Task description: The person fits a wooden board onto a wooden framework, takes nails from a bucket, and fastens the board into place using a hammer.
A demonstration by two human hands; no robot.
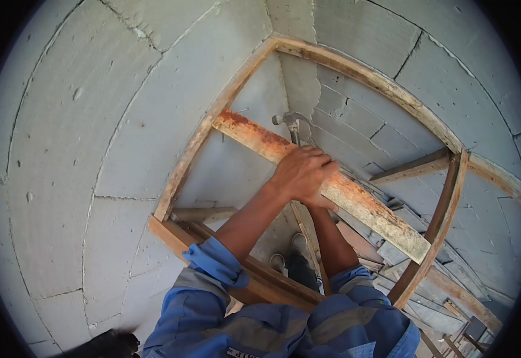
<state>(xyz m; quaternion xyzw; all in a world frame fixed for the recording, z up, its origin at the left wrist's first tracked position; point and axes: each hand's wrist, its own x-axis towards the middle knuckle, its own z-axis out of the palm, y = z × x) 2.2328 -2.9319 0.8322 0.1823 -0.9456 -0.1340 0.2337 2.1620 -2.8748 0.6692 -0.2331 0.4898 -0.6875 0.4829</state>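
A wooden plank (380,218) with reddish-brown stains crosses the timber frame diagonally. My left hand (304,173) is closed over its middle, fingers curled across the far edge. Just beyond that hand a claw hammer (293,121) stands head up, its handle dropping out of sight behind the plank and hand. My right hand (327,204) is under and behind the left one, mostly hidden. Its forearm rises from below, and its grip cannot be made out. Nails (223,138) stick out near the plank's upper left end.
Wooden beams (356,71) form the frame around the plank, against grey block walls (123,89). A nearer beam (278,283) crosses in front of my body. Far below are my shoes (277,261) and stacked boards and debris (427,304) at lower right.
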